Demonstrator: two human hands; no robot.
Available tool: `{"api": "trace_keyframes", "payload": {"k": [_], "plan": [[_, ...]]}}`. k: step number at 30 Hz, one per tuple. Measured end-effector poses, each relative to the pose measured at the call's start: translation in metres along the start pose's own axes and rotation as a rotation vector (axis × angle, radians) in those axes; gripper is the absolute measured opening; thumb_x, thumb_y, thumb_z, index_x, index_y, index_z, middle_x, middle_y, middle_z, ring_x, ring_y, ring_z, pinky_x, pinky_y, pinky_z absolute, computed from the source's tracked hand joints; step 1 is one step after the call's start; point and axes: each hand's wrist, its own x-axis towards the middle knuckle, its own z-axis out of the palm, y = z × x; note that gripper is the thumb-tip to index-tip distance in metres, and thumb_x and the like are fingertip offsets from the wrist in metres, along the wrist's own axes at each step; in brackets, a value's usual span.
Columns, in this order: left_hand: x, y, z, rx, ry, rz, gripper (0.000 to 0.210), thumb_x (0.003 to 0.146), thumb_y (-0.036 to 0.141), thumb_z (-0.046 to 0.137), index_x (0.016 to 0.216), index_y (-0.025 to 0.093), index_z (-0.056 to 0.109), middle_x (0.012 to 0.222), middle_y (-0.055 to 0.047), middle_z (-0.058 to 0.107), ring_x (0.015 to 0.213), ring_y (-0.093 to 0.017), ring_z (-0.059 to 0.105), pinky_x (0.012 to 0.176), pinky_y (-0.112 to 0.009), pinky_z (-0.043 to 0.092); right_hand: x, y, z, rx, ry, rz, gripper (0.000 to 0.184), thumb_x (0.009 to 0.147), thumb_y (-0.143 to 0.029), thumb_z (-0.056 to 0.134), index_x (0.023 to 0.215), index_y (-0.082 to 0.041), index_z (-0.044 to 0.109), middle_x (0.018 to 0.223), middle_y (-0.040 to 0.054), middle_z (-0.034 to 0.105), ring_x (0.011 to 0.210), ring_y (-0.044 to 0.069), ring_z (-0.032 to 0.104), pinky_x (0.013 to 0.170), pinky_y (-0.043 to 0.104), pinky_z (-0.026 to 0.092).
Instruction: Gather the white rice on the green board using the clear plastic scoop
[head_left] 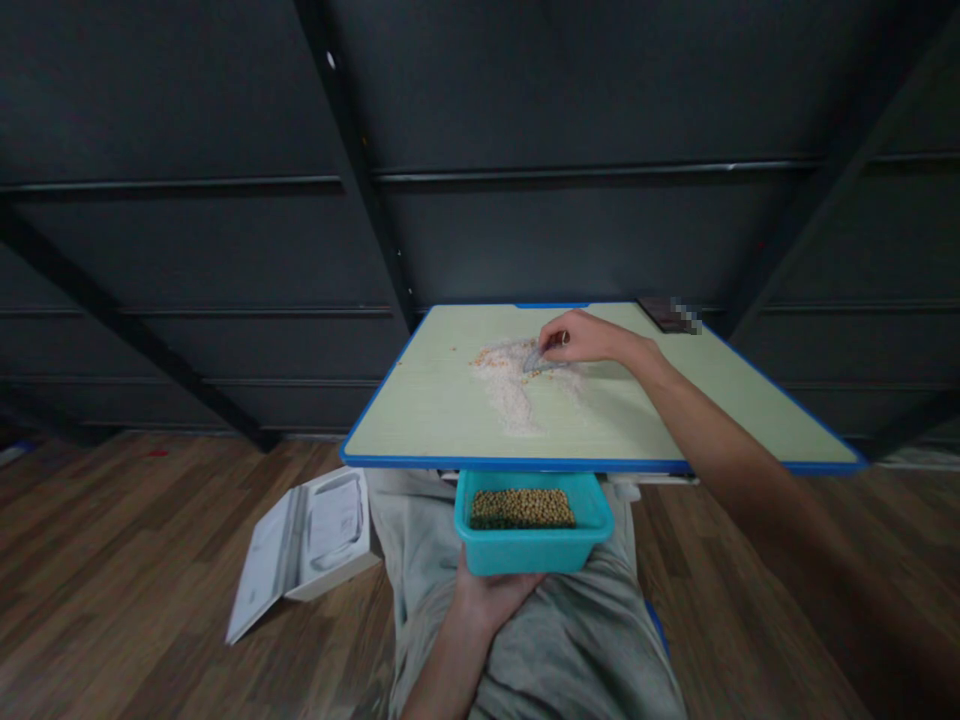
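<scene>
My left hand (487, 592) supports a turquoise plastic tub (534, 550) from below, just under the table's near edge; most of its fingers are hidden beneath. Round yellowish beans, probably soybeans (529, 500), lie in the tub, with darker green ones along the near side. Over the table, my right hand (568, 337) pinches a thin, clear bluish plastic piece (533, 360), its exact kind unclear. The piece touches a spread of white rice-like grains (510, 395), with orange and yellow bits mixed in along the far part.
The pale green tabletop (420, 400) has a blue rim. A dark flat object (664, 314), partly pixelated, lies at its far right corner. An opened white box (334, 530) sits on the wooden floor at left. Behind the table rises a dark panelled wall (525, 240).
</scene>
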Motion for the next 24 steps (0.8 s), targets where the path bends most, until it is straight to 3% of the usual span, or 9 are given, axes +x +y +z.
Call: {"api": "trace_keyframes", "payload": {"k": [5,12,19,24], "plan": [[0.000,0.000,-0.001,0.000,-0.003,-0.002,0.040,0.100,0.039,0.043,0.129,0.032,0.071,0.122,-0.008,0.079,0.123,-0.031,0.068,0.117,-0.060,0.038,0.001,0.000,0.001,-0.024,0.056,-0.014,0.020,0.078,-0.018,0.063,0.089,-0.017,0.079,0.085,0.0042,0.075,0.074,0.017,0.062,0.071,0.030,0.043],[-0.003,0.001,0.010,-0.002,0.015,0.006,0.042,0.101,0.033,0.038,0.123,0.033,0.074,0.111,-0.006,0.082,0.116,-0.030,0.071,0.114,-0.059,0.042,0.002,0.000,0.003,-0.023,-0.004,-0.062,0.020,0.078,-0.021,0.062,0.089,-0.016,0.079,0.083,0.0046,0.075,0.073,0.017,0.062,0.071,0.030,0.042],[-0.005,0.001,0.028,-0.054,0.126,-0.021,0.044,0.101,0.035,0.037,0.110,0.034,0.080,0.104,-0.005,0.083,0.112,-0.030,0.073,0.107,-0.057,0.049,0.000,-0.007,0.003,0.011,-0.009,-0.061,0.020,0.079,-0.021,0.062,0.088,-0.015,0.078,0.080,0.0048,0.073,0.070,0.017,0.061,0.068,0.030,0.042],[-0.005,0.001,0.032,-0.079,0.212,-0.010,0.045,0.101,0.036,0.035,0.112,0.032,0.079,0.104,-0.007,0.083,0.110,-0.031,0.073,0.104,-0.059,0.050,0.001,-0.009,0.003,0.024,-0.014,-0.075,0.019,0.079,-0.022,0.062,0.089,-0.016,0.078,0.082,0.0045,0.073,0.071,0.016,0.061,0.069,0.029,0.042]]}}
